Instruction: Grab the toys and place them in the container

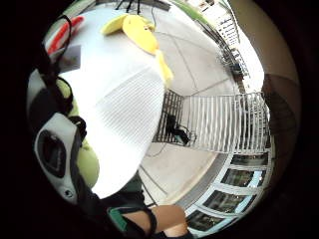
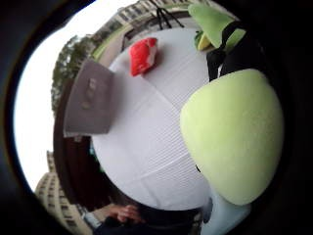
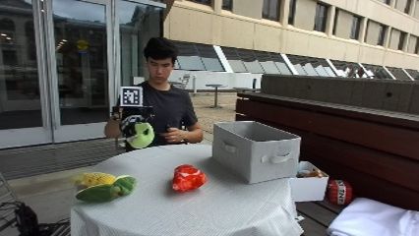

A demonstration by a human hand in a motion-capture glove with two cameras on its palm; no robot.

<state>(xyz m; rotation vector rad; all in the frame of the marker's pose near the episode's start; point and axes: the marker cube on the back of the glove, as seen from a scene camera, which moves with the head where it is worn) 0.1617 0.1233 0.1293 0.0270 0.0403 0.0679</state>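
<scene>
A small white box [image 3: 308,188] sits beside the round table [image 3: 216,206].

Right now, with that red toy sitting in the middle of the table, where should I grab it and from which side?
Take the red toy across its rounded body, coming straight down from above. It sits alone on the tablecloth, apart from the grey container and the green toy, so nothing seems to block a top grasp.

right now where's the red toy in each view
Outside view: the red toy lies mid-table, in front of the grey bin.
Thumb side palm view: it lies on the white tablecloth, near the bin.
Little finger side palm view: only a red sliver at the cloth's edge.
Shared landmark: the white tablecloth.
</scene>
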